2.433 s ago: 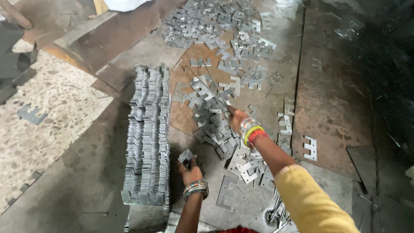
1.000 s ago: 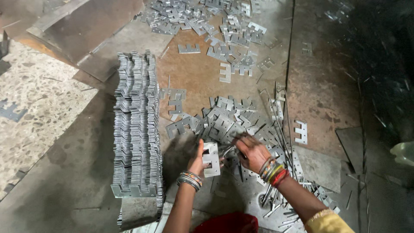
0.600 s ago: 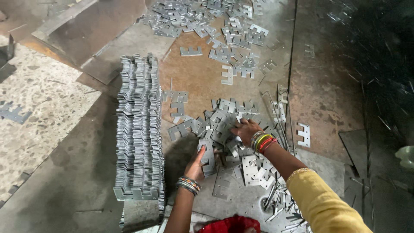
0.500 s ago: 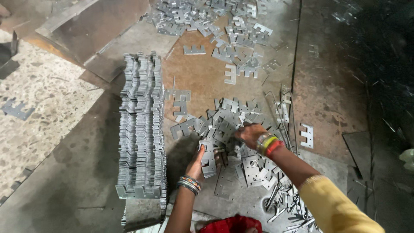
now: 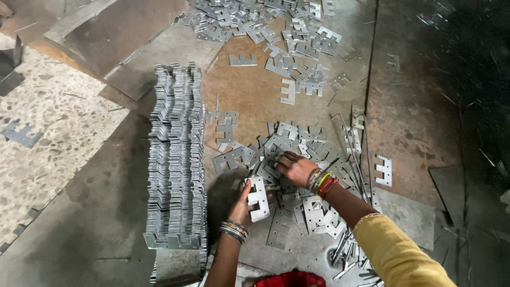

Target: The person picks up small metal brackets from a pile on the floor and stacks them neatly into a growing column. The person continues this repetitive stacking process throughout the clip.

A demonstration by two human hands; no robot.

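The left hand (image 5: 243, 204) is clamped on a small bundle of E-shaped metal plates (image 5: 258, 198), thumb on one side and fingers curled behind, holding the bundle upright just above the floor (image 5: 95, 212). Beaded bangles ring that wrist. The right hand (image 5: 295, 167) lies palm down on the near pile of loose plates (image 5: 297, 149), fingers spread slightly apart and pressing on the top pieces; whether it has pinched one cannot be told. Coloured bangles sit on its wrist, and a yellow sleeve (image 5: 396, 252) covers the forearm below.

The held bundle is just below and to the left of the right hand, at the near edge of the pile. To the left of both hands stands a long stacked row of plates (image 5: 175, 159), packed on edge and running away from the person, close beside the left hand but not touching it. A rusty brown sheet (image 5: 249, 95) lies under the scattered pieces. Farther off, a second heap of plates (image 5: 265, 26) spreads across the top of the view. A single plate (image 5: 383, 170) lies apart to the right, and thin metal strips (image 5: 350, 255) lie tangled near the sleeve
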